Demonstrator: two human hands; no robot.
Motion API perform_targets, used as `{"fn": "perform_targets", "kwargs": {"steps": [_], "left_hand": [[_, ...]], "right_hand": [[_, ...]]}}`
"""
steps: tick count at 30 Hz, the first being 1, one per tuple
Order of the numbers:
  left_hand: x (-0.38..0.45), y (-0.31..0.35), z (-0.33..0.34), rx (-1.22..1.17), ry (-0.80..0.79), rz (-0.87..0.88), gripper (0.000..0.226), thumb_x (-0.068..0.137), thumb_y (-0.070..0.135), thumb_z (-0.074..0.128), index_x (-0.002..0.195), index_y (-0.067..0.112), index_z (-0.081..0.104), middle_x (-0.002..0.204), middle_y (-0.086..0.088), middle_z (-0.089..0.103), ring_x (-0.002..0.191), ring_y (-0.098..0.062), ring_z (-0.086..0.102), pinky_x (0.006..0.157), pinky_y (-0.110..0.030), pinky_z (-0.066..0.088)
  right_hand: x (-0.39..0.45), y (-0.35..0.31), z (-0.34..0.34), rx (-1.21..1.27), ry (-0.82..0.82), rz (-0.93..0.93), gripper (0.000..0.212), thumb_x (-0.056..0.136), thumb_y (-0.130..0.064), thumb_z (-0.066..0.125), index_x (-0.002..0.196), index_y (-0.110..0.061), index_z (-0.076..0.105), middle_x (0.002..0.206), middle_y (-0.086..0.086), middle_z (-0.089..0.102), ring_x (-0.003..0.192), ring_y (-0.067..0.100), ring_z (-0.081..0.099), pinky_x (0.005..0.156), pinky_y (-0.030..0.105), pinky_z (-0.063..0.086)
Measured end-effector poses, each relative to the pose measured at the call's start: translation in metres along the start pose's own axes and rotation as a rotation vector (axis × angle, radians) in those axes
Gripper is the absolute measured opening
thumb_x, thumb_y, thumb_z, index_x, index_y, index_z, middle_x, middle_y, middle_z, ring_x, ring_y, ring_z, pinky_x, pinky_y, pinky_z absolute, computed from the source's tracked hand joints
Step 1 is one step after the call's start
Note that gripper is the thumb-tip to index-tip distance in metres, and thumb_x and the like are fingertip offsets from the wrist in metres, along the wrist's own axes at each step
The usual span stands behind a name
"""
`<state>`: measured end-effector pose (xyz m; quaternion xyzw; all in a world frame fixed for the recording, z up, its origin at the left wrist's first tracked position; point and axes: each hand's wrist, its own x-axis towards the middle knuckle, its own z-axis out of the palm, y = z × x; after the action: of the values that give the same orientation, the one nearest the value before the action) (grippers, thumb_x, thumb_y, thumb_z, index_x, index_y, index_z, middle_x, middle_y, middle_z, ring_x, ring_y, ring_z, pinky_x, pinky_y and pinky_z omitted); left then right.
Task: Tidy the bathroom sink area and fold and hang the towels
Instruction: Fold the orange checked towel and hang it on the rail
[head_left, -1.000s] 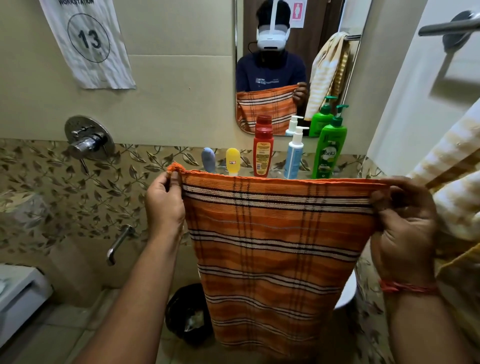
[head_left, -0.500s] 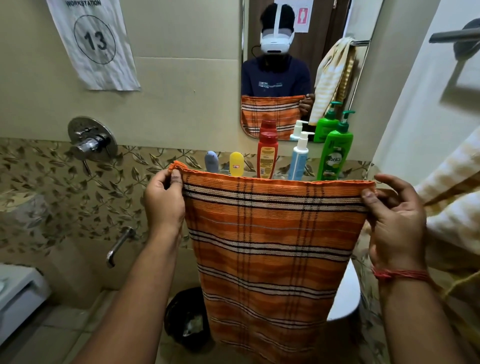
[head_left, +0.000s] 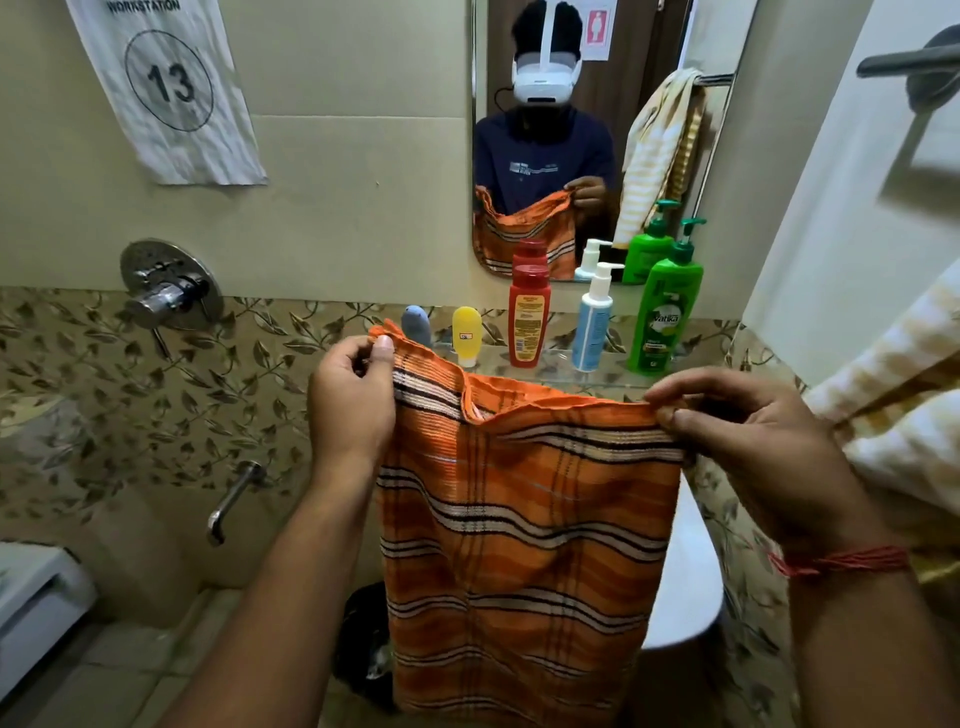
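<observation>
An orange towel (head_left: 524, 540) with black and white stripes hangs in front of me, held up by its top edge. My left hand (head_left: 353, 400) pinches the top left corner. My right hand (head_left: 748, 441) grips the top right corner. The top edge sags and bunches into a fold between the two hands. A yellow and white striped towel (head_left: 898, 384) hangs at the right edge. The white sink (head_left: 685, 582) is mostly hidden behind the orange towel.
On the glass shelf (head_left: 561, 369) stand a blue tube (head_left: 415, 325), yellow tube (head_left: 466, 335), red bottle (head_left: 529, 314), white pump bottle (head_left: 592, 325) and green pump bottle (head_left: 665, 312). Above is a mirror (head_left: 597, 130). A wall tap (head_left: 166, 291), spout (head_left: 228, 501) and dark bin (head_left: 363, 644) sit left.
My two hands have come closer together, so the towel's top edge, taut before, now sags and folds in the middle. The view has dropped slightly.
</observation>
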<state>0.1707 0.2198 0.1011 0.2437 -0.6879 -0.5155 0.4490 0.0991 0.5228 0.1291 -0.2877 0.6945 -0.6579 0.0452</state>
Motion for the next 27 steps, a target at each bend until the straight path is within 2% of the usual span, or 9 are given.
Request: {"fn": "perform_targets", "kwargs": {"steps": [2, 5, 7, 9, 12, 16, 22, 25, 27], "left_hand": [[-0.008, 0.005, 0.009, 0.028, -0.051, 0.065, 0.016, 0.099, 0.029, 0.058, 0.090, 0.022, 0.069, 0.085, 0.004, 0.072, 0.080, -0.014, 0.067, 0.071, -0.030, 0.055], [-0.020, 0.012, 0.018, -0.011, -0.104, 0.083, 0.014, 0.099, 0.028, 0.058, 0.091, 0.026, 0.069, 0.085, 0.006, 0.072, 0.079, -0.009, 0.068, 0.068, -0.024, 0.055], [-0.016, 0.009, 0.017, -0.031, -0.081, 0.073, 0.013, 0.099, 0.030, 0.059, 0.090, 0.027, 0.069, 0.086, 0.006, 0.073, 0.080, -0.010, 0.069, 0.070, -0.027, 0.057], [-0.002, 0.001, 0.007, -0.094, 0.045, -0.018, 0.014, 0.096, 0.032, 0.060, 0.095, 0.023, 0.071, 0.089, 0.004, 0.073, 0.086, -0.019, 0.071, 0.079, -0.037, 0.059], [0.011, -0.006, -0.007, -0.131, 0.147, -0.135, 0.010, 0.097, 0.027, 0.061, 0.094, 0.026, 0.070, 0.090, 0.006, 0.073, 0.093, -0.022, 0.072, 0.084, -0.039, 0.059], [0.002, -0.007, -0.002, -0.108, 0.140, -0.150, 0.012, 0.100, 0.026, 0.057, 0.093, 0.030, 0.065, 0.093, 0.008, 0.071, 0.092, -0.016, 0.069, 0.083, -0.035, 0.057], [0.001, -0.012, -0.005, -0.126, 0.170, -0.192, 0.010, 0.099, 0.024, 0.058, 0.100, 0.023, 0.068, 0.094, 0.004, 0.071, 0.092, -0.018, 0.069, 0.081, -0.035, 0.058], [-0.001, -0.012, -0.006, -0.114, 0.177, -0.200, 0.011, 0.100, 0.027, 0.056, 0.097, 0.024, 0.066, 0.091, 0.005, 0.070, 0.089, -0.018, 0.067, 0.080, -0.035, 0.057], [-0.002, -0.008, -0.004, -0.079, 0.151, -0.172, 0.013, 0.099, 0.028, 0.057, 0.099, 0.019, 0.067, 0.090, 0.004, 0.069, 0.086, -0.017, 0.066, 0.080, -0.036, 0.056]], "right_hand": [[-0.002, -0.010, 0.012, 0.001, -0.021, -0.002, 0.023, 0.088, 0.006, 0.063, 0.093, -0.011, 0.076, 0.082, 0.021, 0.068, 0.070, 0.025, 0.059, 0.053, 0.026, 0.047], [0.000, -0.016, 0.029, -0.006, 0.055, -0.034, 0.028, 0.089, 0.007, 0.060, 0.096, -0.015, 0.076, 0.076, 0.016, 0.058, 0.063, 0.018, 0.055, 0.049, 0.022, 0.045], [0.004, -0.014, 0.028, -0.051, 0.210, -0.091, 0.033, 0.088, 0.006, 0.057, 0.092, -0.020, 0.077, 0.073, 0.015, 0.056, 0.066, 0.022, 0.057, 0.056, 0.031, 0.050], [0.009, -0.006, 0.012, -0.091, 0.423, -0.125, 0.033, 0.085, 0.002, 0.057, 0.086, -0.025, 0.077, 0.071, 0.007, 0.062, 0.070, 0.026, 0.060, 0.064, 0.038, 0.050], [0.013, 0.010, -0.009, -0.079, 0.574, -0.071, 0.034, 0.089, 0.001, 0.059, 0.080, -0.028, 0.075, 0.075, -0.002, 0.069, 0.072, 0.024, 0.066, 0.061, 0.031, 0.055], [0.013, 0.034, -0.003, -0.108, 0.583, -0.050, 0.041, 0.089, 0.007, 0.055, 0.075, -0.028, 0.073, 0.069, -0.011, 0.072, 0.067, 0.003, 0.067, 0.059, 0.015, 0.054], [0.008, 0.044, -0.005, -0.059, 0.530, -0.061, 0.034, 0.091, 0.010, 0.056, 0.083, -0.019, 0.073, 0.084, 0.000, 0.071, 0.070, -0.003, 0.068, 0.063, 0.011, 0.054], [0.001, 0.036, -0.007, -0.166, 0.405, -0.078, 0.032, 0.091, 0.010, 0.056, 0.088, -0.016, 0.074, 0.091, -0.001, 0.073, 0.080, -0.003, 0.068, 0.075, 0.012, 0.056], [-0.005, 0.022, -0.013, -0.248, 0.221, -0.047, 0.031, 0.092, 0.008, 0.057, 0.089, -0.016, 0.075, 0.088, -0.006, 0.075, 0.086, -0.002, 0.068, 0.078, 0.015, 0.057]]}}
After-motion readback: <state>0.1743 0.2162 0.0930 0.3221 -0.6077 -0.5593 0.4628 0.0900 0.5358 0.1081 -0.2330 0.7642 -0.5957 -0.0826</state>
